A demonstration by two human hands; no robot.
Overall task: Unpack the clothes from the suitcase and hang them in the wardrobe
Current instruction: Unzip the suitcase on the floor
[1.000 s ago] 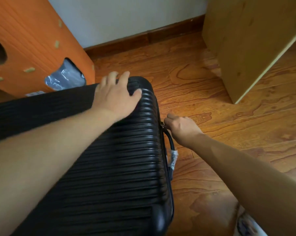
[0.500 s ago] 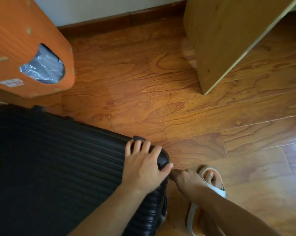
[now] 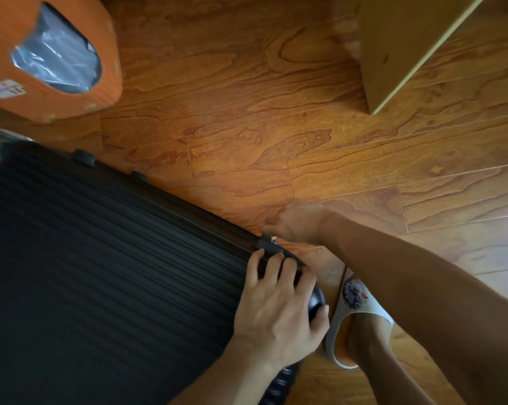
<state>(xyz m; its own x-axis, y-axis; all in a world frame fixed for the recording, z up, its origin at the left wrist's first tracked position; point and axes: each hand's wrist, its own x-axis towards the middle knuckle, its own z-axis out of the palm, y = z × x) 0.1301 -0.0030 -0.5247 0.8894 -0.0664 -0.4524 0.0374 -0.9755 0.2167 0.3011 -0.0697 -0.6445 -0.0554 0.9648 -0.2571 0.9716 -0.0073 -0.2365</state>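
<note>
Lying under both hands (image 3: 276, 311): suitcase (image 3: 100, 273)

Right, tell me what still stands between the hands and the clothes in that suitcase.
The closed black suitcase itself: its ribbed shell lies shut, so no clothes show. The left hand rests on its corner, and the right hand pinches what looks like the zip pull at its edge. Nothing else visible blocks either hand.

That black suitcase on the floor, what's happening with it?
A person is crouched over the black suitcase, which lies flat and closed on the wooden floor. Their left hand presses on its corner, while the right hand works at the side edge, seemingly pinching the zipper pull. No clothes are out yet.
</note>
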